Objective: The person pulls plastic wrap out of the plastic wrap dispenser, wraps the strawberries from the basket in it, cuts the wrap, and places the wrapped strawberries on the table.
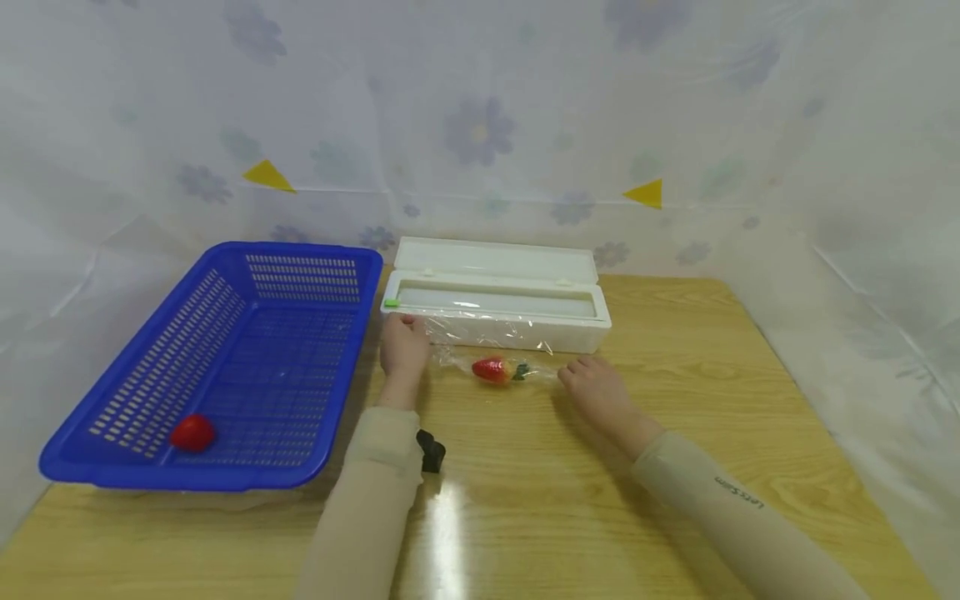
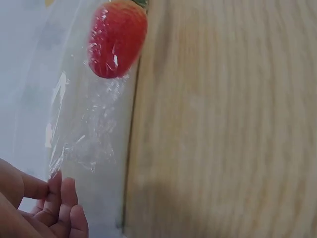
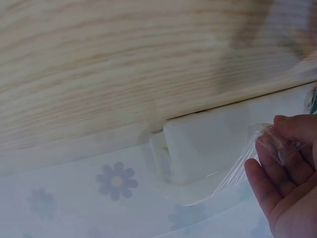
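Note:
A red strawberry with a green leafy top lies wrapped in clear cling film in front of a white cling film dispenser. The film runs from the dispenser's front to both hands. At its left end my left hand pinches the film between thumb and fingertip, as the left wrist view shows beside the strawberry. My right hand grips the gathered right end near the leafy top. In the right wrist view, film stretches from the right hand toward the dispenser.
The dispenser's lid stands raised, and a small green slider sits at its left end. A blue plastic basket on the left holds a round red item. Floral sheeting hangs behind the wooden table.

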Demonstrator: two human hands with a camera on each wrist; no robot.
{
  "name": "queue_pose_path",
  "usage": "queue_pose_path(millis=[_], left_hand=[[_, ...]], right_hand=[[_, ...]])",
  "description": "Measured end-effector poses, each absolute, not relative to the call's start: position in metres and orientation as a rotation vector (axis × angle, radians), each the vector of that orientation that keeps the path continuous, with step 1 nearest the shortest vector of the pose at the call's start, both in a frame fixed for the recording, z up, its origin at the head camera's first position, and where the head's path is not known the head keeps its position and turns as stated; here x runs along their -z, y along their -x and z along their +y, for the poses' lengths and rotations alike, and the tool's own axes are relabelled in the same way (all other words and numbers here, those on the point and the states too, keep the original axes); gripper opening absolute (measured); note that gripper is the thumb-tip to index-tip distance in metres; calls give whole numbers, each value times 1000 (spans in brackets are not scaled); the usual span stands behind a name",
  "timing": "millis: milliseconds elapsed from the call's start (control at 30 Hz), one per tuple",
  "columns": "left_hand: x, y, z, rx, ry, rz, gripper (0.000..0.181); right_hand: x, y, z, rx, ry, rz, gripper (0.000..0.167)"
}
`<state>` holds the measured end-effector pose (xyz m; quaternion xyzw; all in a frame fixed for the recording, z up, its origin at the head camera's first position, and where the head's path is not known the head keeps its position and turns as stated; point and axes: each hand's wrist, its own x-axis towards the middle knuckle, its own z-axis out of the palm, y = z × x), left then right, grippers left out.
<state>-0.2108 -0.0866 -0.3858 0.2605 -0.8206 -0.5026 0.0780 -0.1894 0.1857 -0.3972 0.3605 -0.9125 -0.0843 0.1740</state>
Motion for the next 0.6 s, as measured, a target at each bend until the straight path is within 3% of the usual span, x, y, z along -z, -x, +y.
queue_pose_path(millis=[600], left_hand=[[395, 208, -103, 1607, -831, -2393, 31]], right_hand=[[400, 191, 185, 221, -1015, -2552, 11]])
